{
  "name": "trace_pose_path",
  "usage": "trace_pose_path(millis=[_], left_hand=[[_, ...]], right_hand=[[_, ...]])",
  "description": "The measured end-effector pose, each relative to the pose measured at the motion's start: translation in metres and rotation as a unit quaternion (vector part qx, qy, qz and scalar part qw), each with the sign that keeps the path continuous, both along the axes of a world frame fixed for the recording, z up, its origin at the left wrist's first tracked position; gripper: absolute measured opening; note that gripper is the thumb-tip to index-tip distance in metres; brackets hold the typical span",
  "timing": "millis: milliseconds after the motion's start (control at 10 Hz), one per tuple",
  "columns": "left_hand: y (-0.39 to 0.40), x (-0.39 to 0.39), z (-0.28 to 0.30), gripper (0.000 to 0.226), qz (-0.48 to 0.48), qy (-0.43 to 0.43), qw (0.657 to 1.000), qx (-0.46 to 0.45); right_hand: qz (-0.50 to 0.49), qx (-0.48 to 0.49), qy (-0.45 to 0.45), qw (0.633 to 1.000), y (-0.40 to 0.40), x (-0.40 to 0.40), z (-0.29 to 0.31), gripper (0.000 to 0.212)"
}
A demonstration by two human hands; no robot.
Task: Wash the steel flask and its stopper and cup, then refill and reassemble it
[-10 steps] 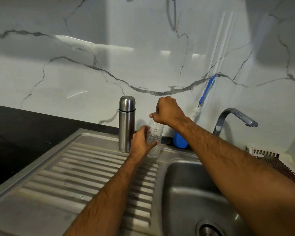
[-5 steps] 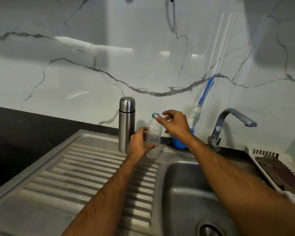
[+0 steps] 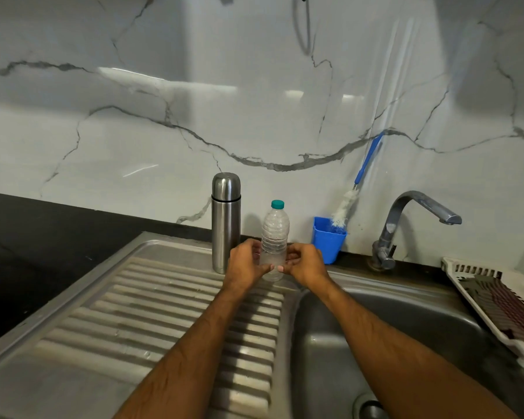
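Observation:
The steel flask (image 3: 226, 222) stands upright with its cup on top, at the back of the ribbed draining board (image 3: 152, 322). Just right of it stands a clear plastic water bottle (image 3: 274, 237) with a teal cap (image 3: 277, 204) on it. My left hand (image 3: 245, 264) curls round the bottle's lower left side. My right hand (image 3: 303, 263) curls round its lower right side, fingertips touching the bottle near its base. The flask's stopper is hidden under the cup.
A blue cup (image 3: 328, 240) holds a blue-handled bottle brush (image 3: 357, 182) against the marble wall. The steel tap (image 3: 406, 225) arches over the sink basin (image 3: 406, 322). A white dish rack (image 3: 496, 300) sits at the right. Black counter (image 3: 43, 237) lies to the left.
My right hand left the teal cap at the bottle's top and dropped to the bottle's lower right side. My left hand stayed on the bottle. The flask has not moved.

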State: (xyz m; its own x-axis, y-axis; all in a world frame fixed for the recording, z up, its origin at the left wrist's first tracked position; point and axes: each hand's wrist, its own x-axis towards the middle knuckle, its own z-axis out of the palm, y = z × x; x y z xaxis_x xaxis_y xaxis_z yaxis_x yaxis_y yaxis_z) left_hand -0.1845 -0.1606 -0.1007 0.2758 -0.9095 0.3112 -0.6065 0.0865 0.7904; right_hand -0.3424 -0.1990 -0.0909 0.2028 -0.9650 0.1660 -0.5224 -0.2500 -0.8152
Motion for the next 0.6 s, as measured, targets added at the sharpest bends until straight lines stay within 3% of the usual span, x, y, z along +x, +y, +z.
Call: trace_pose_path(millis=[400,600], left_hand=[[0.008,0.002,0.006,0.066,0.013,0.011,1.000,0.012],[0.038,0.006,0.025,0.063,0.016,0.015,1.000,-0.021]], right_hand=[[-0.035,-0.015,0.013,0.999,0.003,-0.002,0.008,0.053],[-0.044,-0.071,0.076,0.994,0.029,-0.013,0.028,0.060]])
